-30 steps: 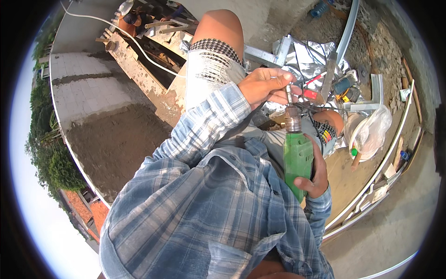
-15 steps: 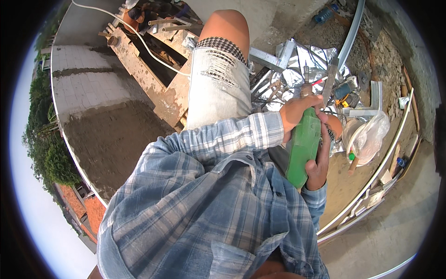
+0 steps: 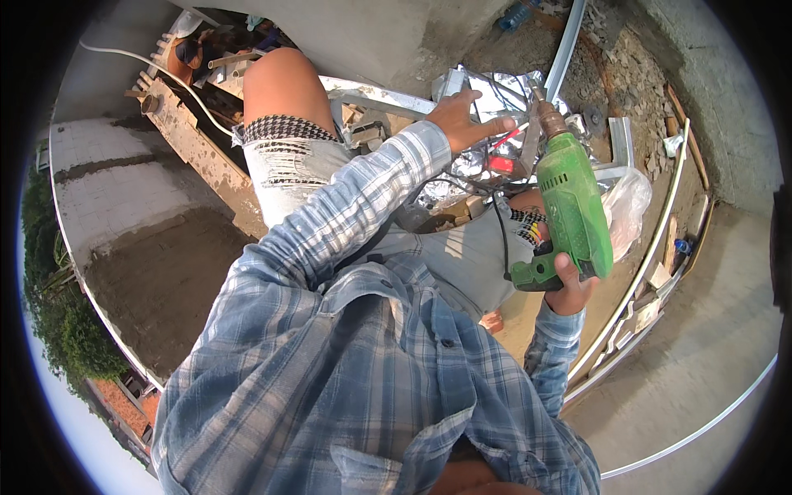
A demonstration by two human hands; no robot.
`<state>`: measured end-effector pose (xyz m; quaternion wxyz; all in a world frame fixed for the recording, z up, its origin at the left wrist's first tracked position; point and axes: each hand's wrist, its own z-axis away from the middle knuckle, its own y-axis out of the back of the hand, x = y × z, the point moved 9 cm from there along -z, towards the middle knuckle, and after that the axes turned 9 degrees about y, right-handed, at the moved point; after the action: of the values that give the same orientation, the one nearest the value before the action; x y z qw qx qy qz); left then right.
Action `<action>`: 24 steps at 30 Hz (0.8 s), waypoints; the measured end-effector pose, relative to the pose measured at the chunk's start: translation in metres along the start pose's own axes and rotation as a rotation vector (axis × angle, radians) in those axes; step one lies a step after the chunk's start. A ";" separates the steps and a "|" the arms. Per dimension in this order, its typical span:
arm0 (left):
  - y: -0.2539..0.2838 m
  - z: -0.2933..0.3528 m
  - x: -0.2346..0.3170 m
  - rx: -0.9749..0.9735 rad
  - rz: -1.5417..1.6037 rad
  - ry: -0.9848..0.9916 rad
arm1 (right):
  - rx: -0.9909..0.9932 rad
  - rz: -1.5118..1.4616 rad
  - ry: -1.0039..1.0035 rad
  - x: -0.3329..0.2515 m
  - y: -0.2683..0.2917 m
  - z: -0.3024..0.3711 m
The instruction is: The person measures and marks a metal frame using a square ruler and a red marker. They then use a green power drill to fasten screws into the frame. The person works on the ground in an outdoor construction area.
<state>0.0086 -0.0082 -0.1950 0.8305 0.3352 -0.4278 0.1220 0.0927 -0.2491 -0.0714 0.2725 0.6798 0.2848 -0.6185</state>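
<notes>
A: How far along?

B: Green drill up in the air over the right side of the lap, nose pointing away from the body. Steel-coloured shaft already seated in its chuck; I'd call the fitting done. Whether it is tight, cannot tell.

A: Any contact with a workpiece?

B: None that I can make out. My reading: no drilling under way, and any cutting is left to do. Foil sheet and metal channel lie beyond, on the ground.

A: The hands?

B: Right hand wrapped round the drill's rear end, thumb on the near side, other fingers mostly hidden. Right forearm comes steeply up from below. Left hand spread, nothing seen in it, apart from the drill, above the foil's near edge. Left forearm slants across the lap, reaching forward and rightward.
</notes>
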 end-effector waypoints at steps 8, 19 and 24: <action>-0.014 -0.107 -0.135 -0.044 -1.037 -0.090 | 0.015 0.073 -0.091 -0.004 -0.016 -0.023; 0.054 -0.129 -0.158 -0.159 -0.772 0.099 | -0.278 0.408 -0.126 0.010 -0.086 -0.082; 0.032 -0.143 -0.173 -0.112 -0.722 -0.092 | -0.398 0.376 -0.250 0.029 -0.132 -0.106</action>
<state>-0.0214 0.1246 -0.3761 0.8171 0.4237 -0.3248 -0.2177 0.0721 -0.0804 -0.0938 0.5430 0.5723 0.2340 -0.5682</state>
